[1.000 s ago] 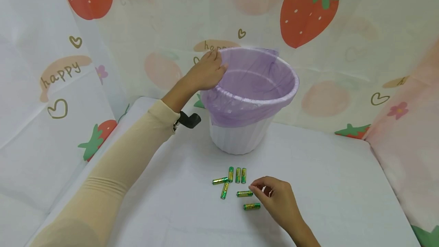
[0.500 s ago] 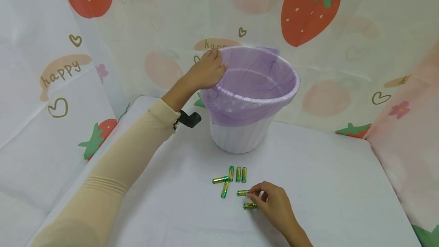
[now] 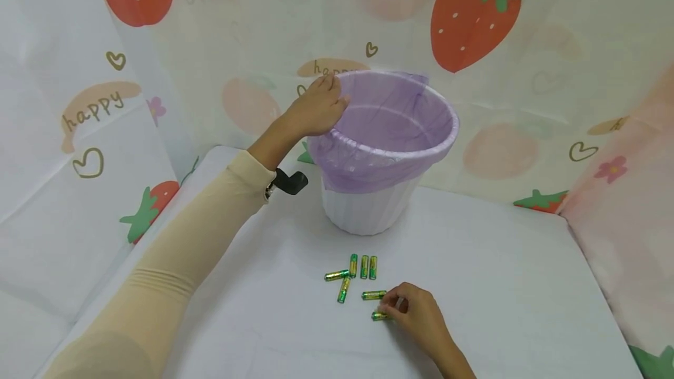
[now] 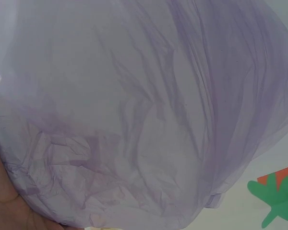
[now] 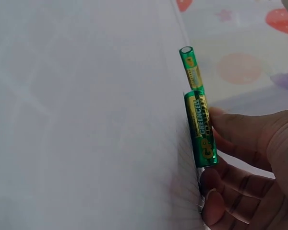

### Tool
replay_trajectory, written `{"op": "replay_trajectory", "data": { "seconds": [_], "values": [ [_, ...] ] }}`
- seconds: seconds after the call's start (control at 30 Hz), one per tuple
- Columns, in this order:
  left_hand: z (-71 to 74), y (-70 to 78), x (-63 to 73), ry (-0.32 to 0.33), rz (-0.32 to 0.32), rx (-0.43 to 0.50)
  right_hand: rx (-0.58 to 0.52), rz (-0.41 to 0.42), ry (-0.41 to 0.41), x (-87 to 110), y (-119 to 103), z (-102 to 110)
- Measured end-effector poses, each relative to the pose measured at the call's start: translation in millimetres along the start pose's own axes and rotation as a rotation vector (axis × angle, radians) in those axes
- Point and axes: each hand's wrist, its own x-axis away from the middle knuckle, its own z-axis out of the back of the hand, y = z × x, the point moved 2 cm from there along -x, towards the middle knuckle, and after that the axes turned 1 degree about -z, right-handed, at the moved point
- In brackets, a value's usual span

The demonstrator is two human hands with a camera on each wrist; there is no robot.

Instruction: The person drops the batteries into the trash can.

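Observation:
At the left of its rim, my left hand (image 3: 318,107) grips a white trash bin (image 3: 363,212) lined with a thin purple bag (image 3: 368,171). The bag fills much of the left wrist view, a bit of the palm (image 4: 7,203) showing at the lower left. My right hand (image 3: 418,314) is low over the table, thumb and fingertips pinching the nearest green-and-gold battery (image 5: 200,129); part of that battery is hidden by the fingers in the head view. Just beyond it lies another battery (image 3: 372,295), with its right end close to the fingers.
Several more batteries lie left of and beyond the right hand, including a slanted one (image 3: 343,290) and an upright-pointing pair (image 3: 368,268). A white cloth covers the table (image 3: 500,285). Behind the bin hangs a strawberry-print curtain (image 3: 253,34).
My right hand has moved down and slightly left, from the farther of the two sideways batteries to the nearer one, and has taken hold of it. My left hand stays on the rim.

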Motion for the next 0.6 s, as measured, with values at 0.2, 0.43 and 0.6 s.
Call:
{"op": "replay_trajectory", "data": {
  "seconds": [0.2,0.43,0.6],
  "values": [
    [0.0,0.0,0.5,-0.001,-0.005,0.0,-0.01,0.011,-0.049,-0.1,2.6,0.6],
    [0.3,-0.7,0.5,0.005,-0.007,-0.005,-0.031,0.056,-0.159,-0.1,6.6,5.8],
    [0.2,-0.7,0.2,0.005,-0.013,-0.005,-0.035,0.093,-0.207,-1.2,7.6,6.4]
  ]
}}
